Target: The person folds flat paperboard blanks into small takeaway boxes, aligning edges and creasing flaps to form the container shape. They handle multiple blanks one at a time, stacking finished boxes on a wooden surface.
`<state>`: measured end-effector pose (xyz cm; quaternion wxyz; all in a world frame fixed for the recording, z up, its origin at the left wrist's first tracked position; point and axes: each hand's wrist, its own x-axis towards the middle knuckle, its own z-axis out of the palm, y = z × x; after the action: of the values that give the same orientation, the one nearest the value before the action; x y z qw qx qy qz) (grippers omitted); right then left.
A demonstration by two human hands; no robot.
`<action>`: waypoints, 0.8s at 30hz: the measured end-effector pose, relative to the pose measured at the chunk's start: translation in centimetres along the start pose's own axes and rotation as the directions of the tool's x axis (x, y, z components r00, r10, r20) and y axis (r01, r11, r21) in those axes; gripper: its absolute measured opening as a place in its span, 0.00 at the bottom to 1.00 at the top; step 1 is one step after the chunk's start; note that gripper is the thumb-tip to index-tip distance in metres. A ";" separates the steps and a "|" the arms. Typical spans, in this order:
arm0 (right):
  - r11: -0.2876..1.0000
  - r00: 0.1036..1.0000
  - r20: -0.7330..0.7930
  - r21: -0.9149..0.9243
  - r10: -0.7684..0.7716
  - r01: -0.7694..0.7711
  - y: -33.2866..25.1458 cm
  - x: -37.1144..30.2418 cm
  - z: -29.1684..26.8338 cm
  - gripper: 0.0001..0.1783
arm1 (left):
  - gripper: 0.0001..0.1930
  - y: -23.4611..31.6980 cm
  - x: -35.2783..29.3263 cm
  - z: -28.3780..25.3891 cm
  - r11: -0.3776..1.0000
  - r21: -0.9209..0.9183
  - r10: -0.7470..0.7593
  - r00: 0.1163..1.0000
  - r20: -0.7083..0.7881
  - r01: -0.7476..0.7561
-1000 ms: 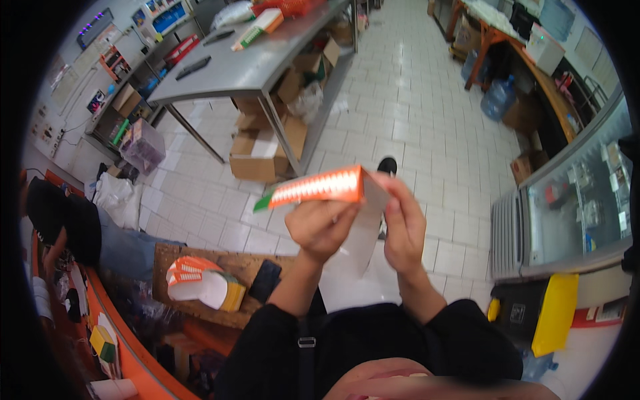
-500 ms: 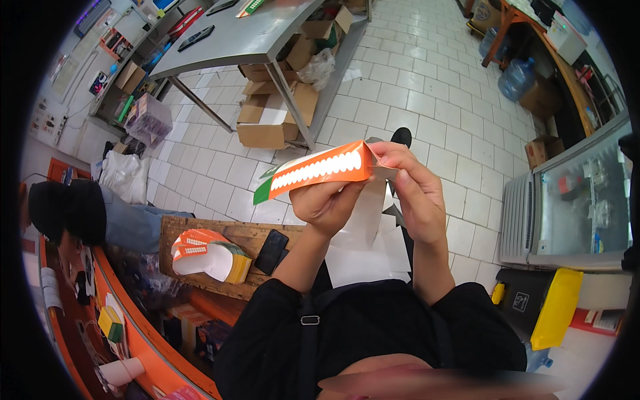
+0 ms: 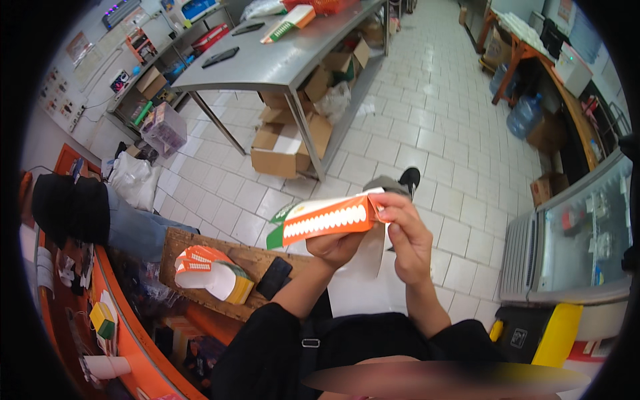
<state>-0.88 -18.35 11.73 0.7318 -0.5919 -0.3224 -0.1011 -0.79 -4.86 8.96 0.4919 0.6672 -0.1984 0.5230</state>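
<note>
An orange, white and green cardboard food carton (image 3: 327,222) is held up in front of me, its scalloped white band facing me. My left hand (image 3: 335,247) is closed round its underside, with some fingers hidden behind the card. At the carton's right end, my right hand (image 3: 408,235) pinches a folded end flap between thumb and fingers. White card sheets (image 3: 367,291) lie over my lap below. On the wooden bench (image 3: 175,248) to my left sits a nested stack of similar orange and white cartons (image 3: 212,272), beside a dark phone (image 3: 274,277).
Ahead stands a steel table (image 3: 267,63) with phones and another carton (image 3: 289,24) on it. Cardboard boxes (image 3: 283,150) fill its lower shelf. A person in jeans (image 3: 140,227) is at the left. A glass-fronted fridge (image 3: 587,230) and black-and-yellow bin (image 3: 533,333) stand at the right.
The carton and both hands sit lower in the picture, as the view has tilted up. My right hand's fingers have closed in tighter on the end flap.
</note>
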 end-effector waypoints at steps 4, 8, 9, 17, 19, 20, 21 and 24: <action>0.993 0.999 -0.024 0.110 0.048 -0.045 0.4 -0.1 0.9 0.11 | 0.11 0.1 -0.7 0.1 0.992 -0.018 -0.122 0.992 -0.027 0.121; 0.992 0.999 -0.047 0.121 -0.011 0.017 0.8 -0.8 2.2 0.12 | 0.14 0.0 -1.4 0.0 0.990 -0.029 -0.138 0.990 0.007 0.138; 0.991 0.996 -0.074 0.121 -0.039 0.048 1.0 -0.9 2.6 0.12 | 0.14 0.0 -1.6 -0.1 0.991 -0.030 -0.131 0.991 0.020 0.132; 0.833 0.990 0.051 0.535 0.134 -0.140 1.7 -0.9 0.4 0.13 | 0.33 2.5 -2.8 -0.5 0.840 -0.474 -0.209 0.964 0.163 0.262; 0.761 0.985 0.141 0.626 0.103 -0.169 1.8 -0.7 -0.1 0.14 | 0.29 3.4 -2.7 -0.8 0.926 -0.330 -0.158 0.982 0.103 0.184; 0.736 0.974 0.189 0.640 0.124 -0.218 1.7 -0.7 -0.2 0.11 | 0.26 3.7 -2.6 -0.7 0.910 -0.351 -0.205 0.975 0.087 0.223; 0.789 0.975 0.206 0.584 0.086 -0.193 1.9 -0.5 -0.3 0.11 | 0.24 4.0 -2.6 -0.8 0.902 -0.340 -0.230 0.963 0.142 0.266; 0.859 0.991 0.082 0.494 0.107 -0.134 2.0 -0.4 0.1 0.14 | 0.14 4.7 -2.1 -0.1 0.933 -0.244 -0.238 0.963 0.127 0.263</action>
<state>-0.19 -17.76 9.87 0.8560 -0.4044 -0.3187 0.0467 -5.28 -7.32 9.18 0.6274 0.6414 -0.2013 0.3930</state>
